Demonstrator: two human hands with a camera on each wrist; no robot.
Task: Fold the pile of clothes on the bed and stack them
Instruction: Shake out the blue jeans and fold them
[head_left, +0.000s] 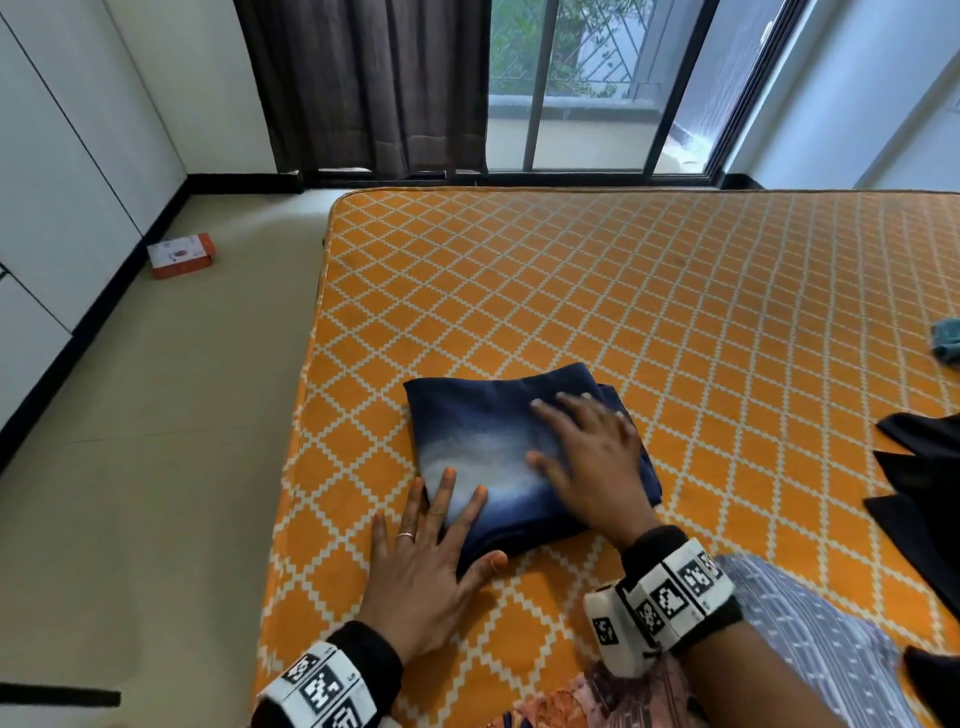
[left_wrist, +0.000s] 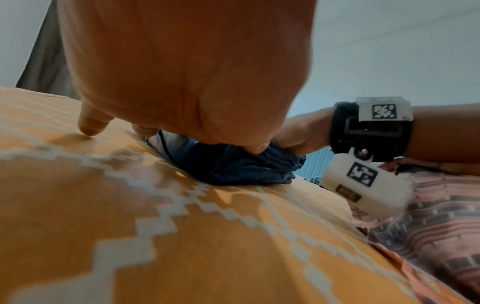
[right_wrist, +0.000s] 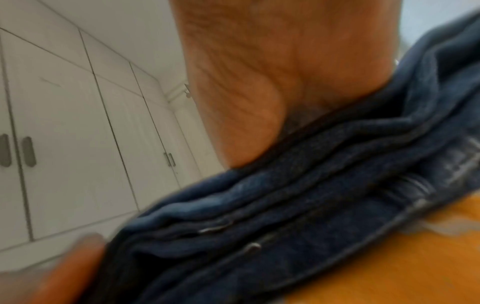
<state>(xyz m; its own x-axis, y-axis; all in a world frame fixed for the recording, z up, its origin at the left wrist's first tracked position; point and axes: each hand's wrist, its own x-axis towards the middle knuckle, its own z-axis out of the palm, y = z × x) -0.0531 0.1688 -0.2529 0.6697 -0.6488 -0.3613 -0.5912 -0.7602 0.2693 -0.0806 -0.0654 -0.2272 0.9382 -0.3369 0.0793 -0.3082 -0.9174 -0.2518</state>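
Both hands lie flat with fingers spread on the folded jeans (head_left: 498, 447), which sit on the bed (head_left: 675, 291) directly under them: the left hand (head_left: 431, 566) presses the near corner, half on the mattress, and the right hand (head_left: 592, 457) the far side. This piece looks finished. To the right of the right hand, dark clothes (head_left: 919, 478) and a teal cloth (head_left: 946, 340) lie unfolded, so most of the folding seems left, and no stack shows yet.
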